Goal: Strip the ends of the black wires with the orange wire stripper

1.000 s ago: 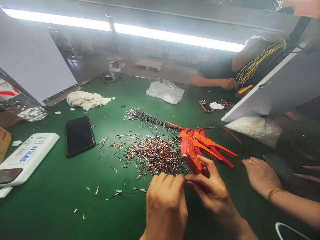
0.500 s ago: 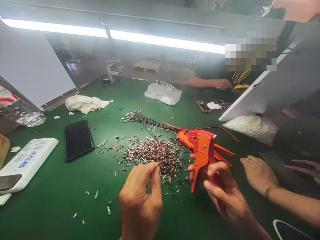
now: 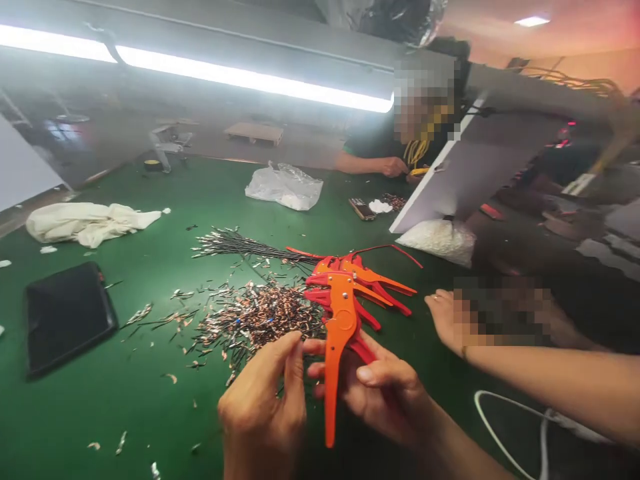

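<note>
my right hand [image 3: 413, 403] grips an orange-and-red wire stripper [image 3: 342, 327]; i should steady it near my left hand [image 3: 265, 393], pinched, whether around anything i cannot tell.

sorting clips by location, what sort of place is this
Likely a factory workshop: wire scraps piled on a green table, orange and red tools, and a long tube light above.

Room on green table [image 3: 173, 423] between phone [image 3: 70, 317] and left hand [image 3: 265, 403], scrap pile [image 3: 257, 313] ahead; orange tool [image 3: 341, 327] at right
</note>
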`<state>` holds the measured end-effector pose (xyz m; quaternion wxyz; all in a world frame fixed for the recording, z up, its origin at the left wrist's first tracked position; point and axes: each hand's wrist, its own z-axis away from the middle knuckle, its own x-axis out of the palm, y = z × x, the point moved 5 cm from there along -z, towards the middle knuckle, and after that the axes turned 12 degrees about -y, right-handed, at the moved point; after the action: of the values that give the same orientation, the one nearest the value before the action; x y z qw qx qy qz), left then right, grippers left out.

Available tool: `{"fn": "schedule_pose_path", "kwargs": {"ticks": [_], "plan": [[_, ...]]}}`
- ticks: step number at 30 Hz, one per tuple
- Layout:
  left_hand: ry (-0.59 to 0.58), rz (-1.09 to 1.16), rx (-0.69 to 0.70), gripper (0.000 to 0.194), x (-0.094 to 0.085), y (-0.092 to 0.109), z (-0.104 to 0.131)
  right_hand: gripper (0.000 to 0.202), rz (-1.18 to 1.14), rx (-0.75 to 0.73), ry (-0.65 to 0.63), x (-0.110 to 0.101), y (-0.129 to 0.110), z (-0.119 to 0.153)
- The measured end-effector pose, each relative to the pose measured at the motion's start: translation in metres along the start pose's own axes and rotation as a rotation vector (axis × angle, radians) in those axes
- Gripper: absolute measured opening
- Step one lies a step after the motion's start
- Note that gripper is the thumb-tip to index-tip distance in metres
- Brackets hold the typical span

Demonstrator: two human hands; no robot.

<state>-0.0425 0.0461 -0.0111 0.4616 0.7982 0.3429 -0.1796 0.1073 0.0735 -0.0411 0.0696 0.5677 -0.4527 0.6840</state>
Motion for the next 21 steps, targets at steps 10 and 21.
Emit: {"fn": "schedule_pose_path", "kwargs": {"ticks": [10, 21], "plan": [[-0.044, 0.079, -0.129, 0.015, 0.009, -0.013, 0.009, 0.041, 0.030, 0.059, -0.055, -0.002, 0.014, 0.000], [0.112, -0.050, -0.257, 0.011, -0.007, -0.006, 0.007, 0.048, -0.036, 0.135, -0.069, -0.003, 0.024, -0.002]]}}
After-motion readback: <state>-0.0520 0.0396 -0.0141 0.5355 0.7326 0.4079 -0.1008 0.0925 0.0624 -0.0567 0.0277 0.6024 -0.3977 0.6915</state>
